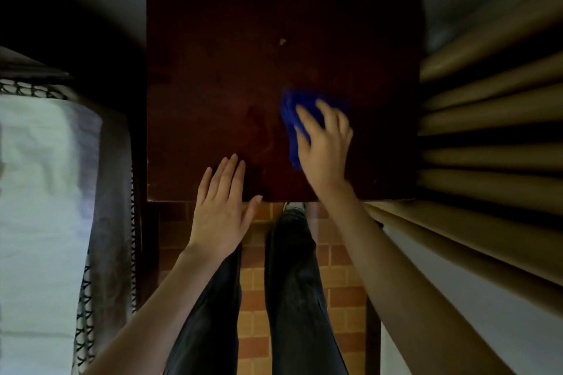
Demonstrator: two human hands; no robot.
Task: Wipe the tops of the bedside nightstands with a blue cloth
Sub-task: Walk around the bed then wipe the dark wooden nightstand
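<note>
On the square, dark reddish-brown wooden top of the nightstand (243, 55), glossy and faintly smeared, a crumpled blue cloth (292, 113) lies right of centre under the right hand (326, 143), whose spread fingers press down on it. Its soft folds show beyond the fingertips and along the hand's left side. The left hand (224, 207) is flat, fingers straight and close together, fingertips over the near edge. Pleated tan curtains (487, 119) hang just beside the top.
</note>
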